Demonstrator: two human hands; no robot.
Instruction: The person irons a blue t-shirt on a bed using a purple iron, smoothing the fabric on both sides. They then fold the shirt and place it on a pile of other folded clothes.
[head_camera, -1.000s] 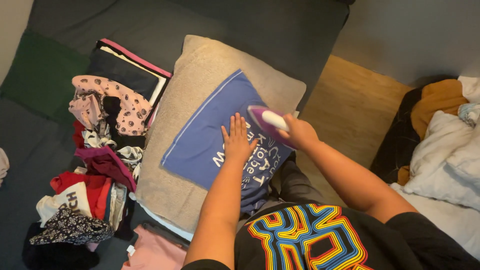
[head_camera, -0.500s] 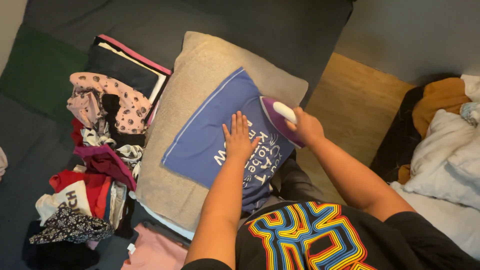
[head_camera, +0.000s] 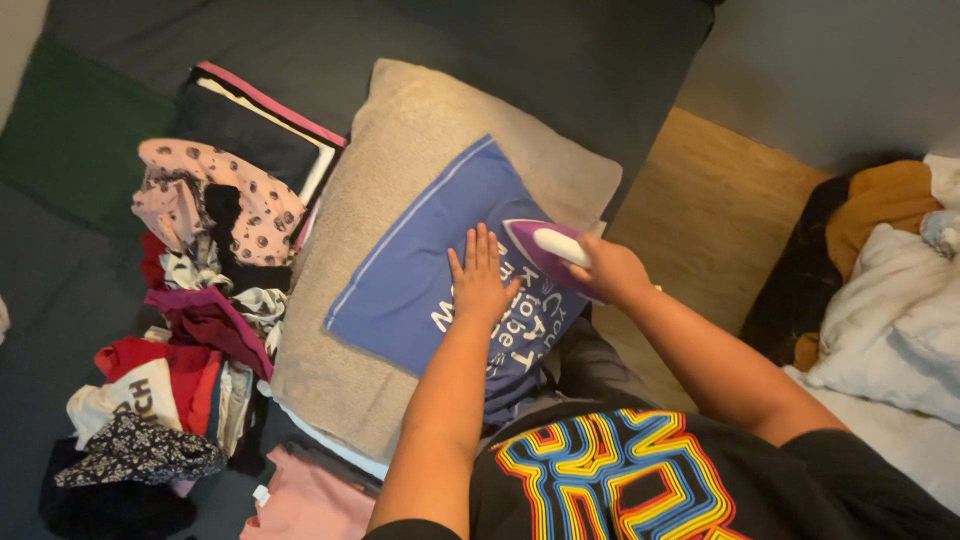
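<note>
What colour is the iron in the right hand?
Purple with a white handle; the iron shows best in the head view.

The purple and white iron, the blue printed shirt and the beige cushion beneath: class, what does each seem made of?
Purple and white iron: probably smooth, glossy plastic. Blue printed shirt: soft matte knit, likely cotton; lies flat. Beige cushion: nubbly, towel-like fabric, fibre unclear.

Iron (head_camera: 548, 252): smooth, glossy plastic, purple body with a white handle, seen right of centre.
Blue garment (head_camera: 420, 270): soft matt cloth, smoothed flat, printed in white.
Cushion (head_camera: 400, 150): beige fabric, coarse and nubbly, matt.
Pile of clothes (head_camera: 190, 330): mixed cloth at the left, crumpled, patterned and plain.
Floor strip (head_camera: 715, 215): wood-look surface, upper right, dull sheen.
White bedding (head_camera: 890, 320): soft, rumpled cloth, right edge.
</note>
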